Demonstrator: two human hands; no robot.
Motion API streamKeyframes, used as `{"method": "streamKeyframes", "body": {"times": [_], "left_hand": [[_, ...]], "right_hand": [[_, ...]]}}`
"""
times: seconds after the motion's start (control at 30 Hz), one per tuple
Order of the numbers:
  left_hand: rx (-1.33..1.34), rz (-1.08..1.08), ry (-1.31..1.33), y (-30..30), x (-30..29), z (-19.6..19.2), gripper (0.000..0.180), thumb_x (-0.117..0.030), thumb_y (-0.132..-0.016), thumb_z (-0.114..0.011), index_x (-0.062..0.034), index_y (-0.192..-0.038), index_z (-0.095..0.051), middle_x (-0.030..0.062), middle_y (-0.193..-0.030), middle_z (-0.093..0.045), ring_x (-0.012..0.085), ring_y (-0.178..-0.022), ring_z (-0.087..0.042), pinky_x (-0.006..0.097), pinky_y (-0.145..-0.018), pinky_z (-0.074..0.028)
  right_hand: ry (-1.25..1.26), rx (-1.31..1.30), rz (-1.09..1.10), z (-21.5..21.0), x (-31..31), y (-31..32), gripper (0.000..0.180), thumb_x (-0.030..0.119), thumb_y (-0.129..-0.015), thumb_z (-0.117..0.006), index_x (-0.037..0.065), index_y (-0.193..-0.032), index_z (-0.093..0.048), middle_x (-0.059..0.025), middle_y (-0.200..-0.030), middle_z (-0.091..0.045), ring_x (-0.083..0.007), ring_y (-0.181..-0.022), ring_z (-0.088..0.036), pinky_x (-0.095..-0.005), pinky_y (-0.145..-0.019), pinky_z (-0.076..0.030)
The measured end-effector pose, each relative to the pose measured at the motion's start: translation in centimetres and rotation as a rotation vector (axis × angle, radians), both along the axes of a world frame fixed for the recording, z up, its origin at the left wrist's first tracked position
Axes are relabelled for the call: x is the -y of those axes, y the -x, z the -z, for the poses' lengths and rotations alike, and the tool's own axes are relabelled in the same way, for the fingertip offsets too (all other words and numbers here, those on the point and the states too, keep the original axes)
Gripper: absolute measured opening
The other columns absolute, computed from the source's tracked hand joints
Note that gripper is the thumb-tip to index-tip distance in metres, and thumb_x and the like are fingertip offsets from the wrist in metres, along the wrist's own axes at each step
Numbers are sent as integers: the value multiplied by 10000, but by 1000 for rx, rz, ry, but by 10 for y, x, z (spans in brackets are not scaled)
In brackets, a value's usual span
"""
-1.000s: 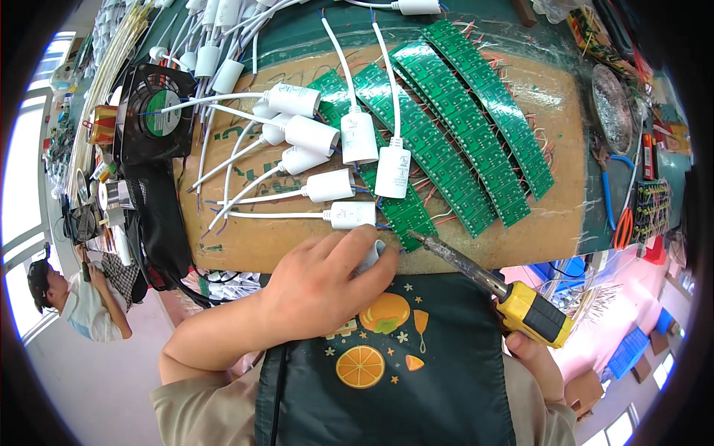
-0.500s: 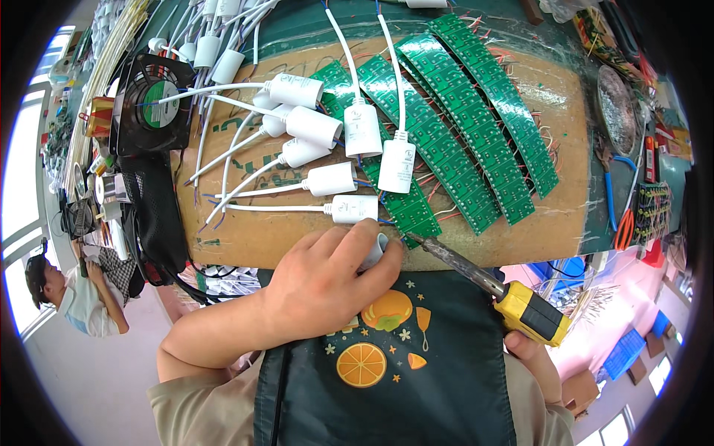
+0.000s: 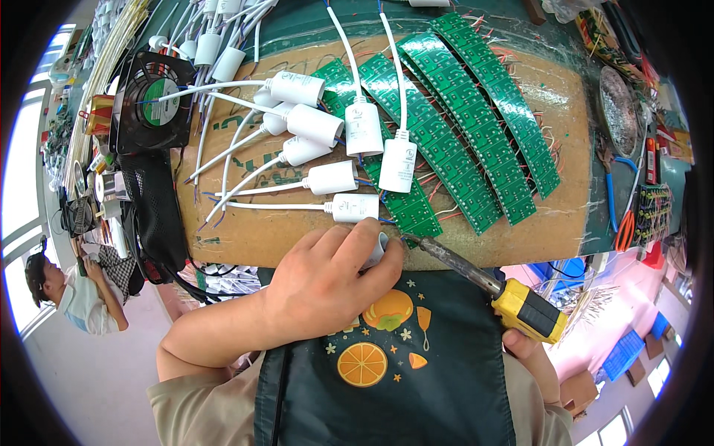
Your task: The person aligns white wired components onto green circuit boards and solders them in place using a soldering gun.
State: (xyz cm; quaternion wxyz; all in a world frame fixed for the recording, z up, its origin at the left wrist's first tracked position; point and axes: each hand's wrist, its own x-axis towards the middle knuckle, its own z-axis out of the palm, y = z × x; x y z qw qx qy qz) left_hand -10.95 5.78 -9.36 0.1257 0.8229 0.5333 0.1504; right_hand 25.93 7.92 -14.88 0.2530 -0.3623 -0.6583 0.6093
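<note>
My left hand (image 3: 323, 279) is closed around a white cylindrical lamp holder (image 3: 375, 251) at the board's near edge; much of it is hidden by the fingers. My right hand (image 3: 526, 349) grips a soldering iron (image 3: 529, 311) with a yellow and black handle, partly hidden under it. Its metal tip reaches left to the held piece, by a short blue wire end and the near end of a green circuit board strip (image 3: 409, 208). Whether tip and wire touch is too small to tell. Just beyond my left fingers lies another white lamp holder (image 3: 355, 208) with a white cable.
More corded white holders (image 3: 312, 125) and several green board strips (image 3: 476, 126) cover the brown work board (image 3: 245, 241). A black fan (image 3: 152, 104) stands at the left. Blue-handled pliers (image 3: 610, 193) and a metal dish (image 3: 617, 108) lie right. Another person (image 3: 89, 290) sits far left.
The soldering iron has shifted very slightly left, its tip closer to my left fingers. My left hand and the lamp holder stay in place.
</note>
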Motion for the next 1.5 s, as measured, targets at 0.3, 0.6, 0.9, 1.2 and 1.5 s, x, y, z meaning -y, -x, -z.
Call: {"method": "streamKeyframes", "body": {"times": [0.3, 0.6, 0.9, 1.2, 1.5], "left_hand": [[-13, -5, 14, -1, 1, -1, 382, -118, -752, -709, -61, -1129, -713, 150, -1086, -584, 241, -762, -625, 351, -617, -534], [-21, -1, 3, 0, 0, -2, 369, -122, -753, -708, -61, -1117, -714, 148, -1081, -578, 241, -765, -629, 345, -612, -532], [-11, 7, -4, 1, 0, 0, 364, -130, -758, -703, -67, -1117, -712, 147, -1084, -585, 238, -757, -622, 344, -609, -526], [34, 23, -24, 4, -1, 2, 378, -148, -752, -705, -77, -1123, -709, 150, -1093, -596, 228, -749, -616, 339, -599, -509], [-29, 37, -43, 1, -2, 0, 385, -134, -758, -695, -73, -1138, -700, 157, -1101, -601, 223, -749, -615, 330, -590, -502]], "right_hand": [[77, -68, 41, 6, 4, -4, 463, 399, -857, -783, -14, -1042, -690, -135, -952, -658, -285, -803, -632, -379, -702, -487], [96, -72, 59, 3, 6, -2, 465, 401, -866, -775, -14, -1054, -683, -139, -955, -654, -284, -813, -634, -376, -709, -490], [119, -55, 67, 4, 9, -7, 460, 392, -852, -778, -11, -1051, -681, -130, -948, -640, -274, -815, -625, -374, -719, -488], [84, -35, 43, 2, 5, -9, 474, 392, -841, -792, -13, -1063, -685, -135, -976, -644, -274, -850, -633, -371, -748, -492], [148, -61, 68, 1, 6, -7, 458, 379, -836, -794, -4, -1062, -688, -129, -965, -638, -270, -837, -624, -375, -728, -476]]}}
